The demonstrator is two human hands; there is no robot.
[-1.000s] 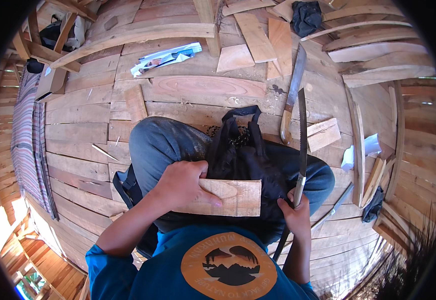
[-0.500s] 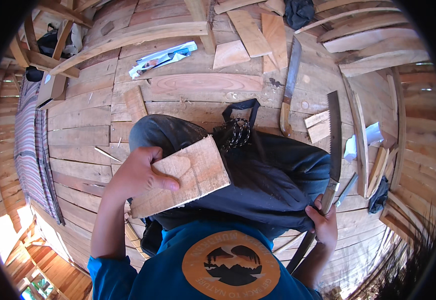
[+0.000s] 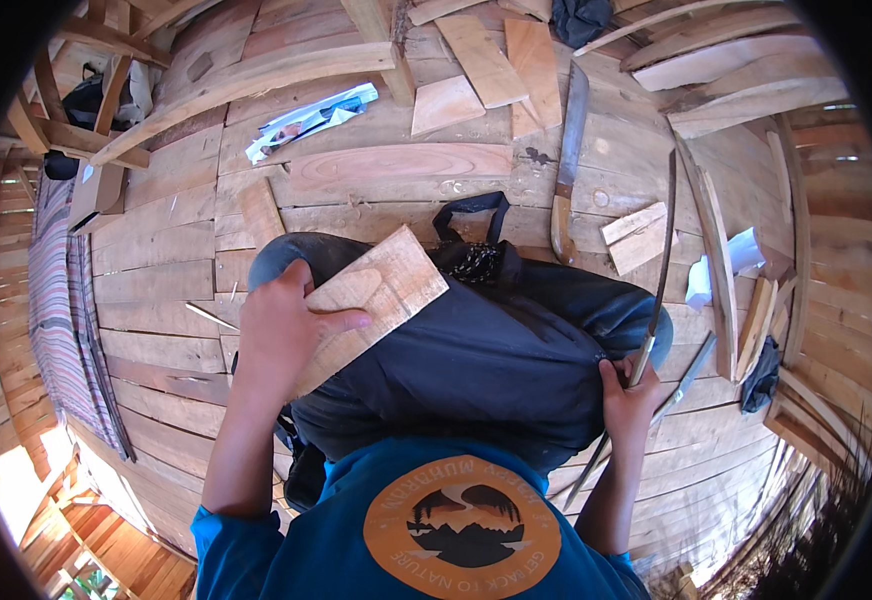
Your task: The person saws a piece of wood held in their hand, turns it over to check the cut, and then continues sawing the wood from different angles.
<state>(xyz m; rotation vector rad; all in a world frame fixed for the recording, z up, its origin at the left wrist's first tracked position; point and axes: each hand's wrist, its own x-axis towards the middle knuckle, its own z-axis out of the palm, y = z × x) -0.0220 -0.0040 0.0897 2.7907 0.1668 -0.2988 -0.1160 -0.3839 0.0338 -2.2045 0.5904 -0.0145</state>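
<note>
My left hand [image 3: 278,330] is closed on a short wooden board [image 3: 384,290], thumb across its top face and fingers hidden beneath. The board slants above my left thigh, its far end pointing up and to the right. Closed round the lower part of a long saw [image 3: 663,250] is my right hand [image 3: 632,398], beside my right knee. The blade stands nearly edge-on, pointing away from me, and a dark length of the tool runs down behind my wrist. Dark trousers [image 3: 476,350] cover my folded legs, with a black strap [image 3: 472,215] lying in front of them.
On the plank floor ahead lies a machete [image 3: 571,150] with a wooden handle. Several board offcuts [image 3: 481,60] lie at the far side, and a small block [image 3: 636,238] sits right of the machete. Long timbers [image 3: 713,260] line the right. A striped cloth [image 3: 61,310] hangs at left.
The board has turned steeper, its far end swinging upward and slightly left. My right hand has moved up and left, and the saw blade has rotated from flat-side view to nearly edge-on.
</note>
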